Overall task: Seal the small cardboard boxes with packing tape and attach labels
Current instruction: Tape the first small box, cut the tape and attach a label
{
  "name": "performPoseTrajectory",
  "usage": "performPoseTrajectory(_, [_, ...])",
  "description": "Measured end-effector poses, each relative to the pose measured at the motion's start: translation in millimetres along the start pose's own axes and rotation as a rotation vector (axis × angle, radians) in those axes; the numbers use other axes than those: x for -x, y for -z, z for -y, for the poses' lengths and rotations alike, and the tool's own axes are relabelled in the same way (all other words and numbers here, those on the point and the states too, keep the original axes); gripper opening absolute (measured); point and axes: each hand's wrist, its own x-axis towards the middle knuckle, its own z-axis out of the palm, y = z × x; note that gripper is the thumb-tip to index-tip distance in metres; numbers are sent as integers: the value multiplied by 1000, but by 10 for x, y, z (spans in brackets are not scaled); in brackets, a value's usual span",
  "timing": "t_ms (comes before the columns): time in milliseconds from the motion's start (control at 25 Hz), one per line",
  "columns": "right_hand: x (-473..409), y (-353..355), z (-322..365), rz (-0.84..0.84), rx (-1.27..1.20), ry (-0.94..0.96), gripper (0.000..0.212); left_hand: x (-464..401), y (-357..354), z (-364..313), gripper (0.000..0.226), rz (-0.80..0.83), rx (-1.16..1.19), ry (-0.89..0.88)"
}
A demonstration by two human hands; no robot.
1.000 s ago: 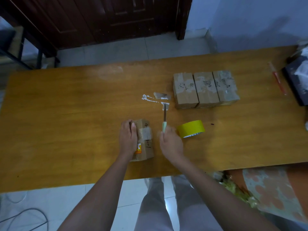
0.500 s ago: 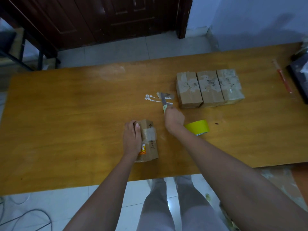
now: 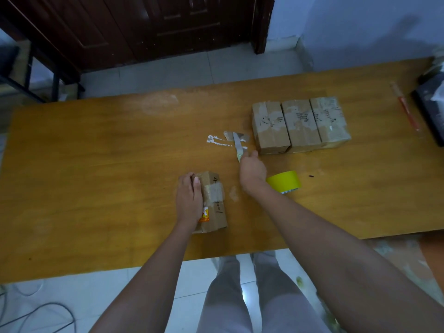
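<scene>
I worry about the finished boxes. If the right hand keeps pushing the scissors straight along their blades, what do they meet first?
Probably the tape scraps under the scissors' tip; the three boxes sit off to the right.

Right hand (image 3: pixel 252 173) reached forward from beside tape roll (image 3: pixel 284 181). Scissors (image 3: pixel 238 145) now tip-down at the white scraps (image 3: pixel 217 141), near the box row (image 3: pixel 300 124).

Taped box (image 3: pixel 213 200) lies flat — three boxes (image 3: pixel 300 124) side by side.

A home room used for packing: tiled floor (image 3: pixel 168 68), dark wooden door (image 3: pixel 168 25) at twelve o'clock (panelled), worn wooden table (image 3: pixel 96 164).
</scene>
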Motion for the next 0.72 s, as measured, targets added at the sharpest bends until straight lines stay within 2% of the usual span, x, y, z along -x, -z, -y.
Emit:
performPoseTrajectory(120, [133, 120, 68, -73, -112, 36, 36, 4, 8, 6, 43, 2, 7, -1])
performPoseTrajectory(200, [305, 136, 92, -129, -283, 101, 31, 1, 17, 0, 47, 5, 12, 2])
performPoseTrajectory(360, [781, 33, -14, 118, -732, 68, 54, -11, 34, -3, 46, 5, 44, -3])
performPoseTrajectory(480, [904, -113, -50, 195, -929, 43, 35, -9, 32, -26, 37, 0, 93, 49])
performPoseTrajectory(600, [890, -92, -44, 119, -999, 39, 15, 13, 37, -143, 37, -30, 133, 46])
performPoseTrajectory(720, [900, -4, -62, 64, -1034, 43, 13, 38, 56, -312, 37, -81, 205, 51])
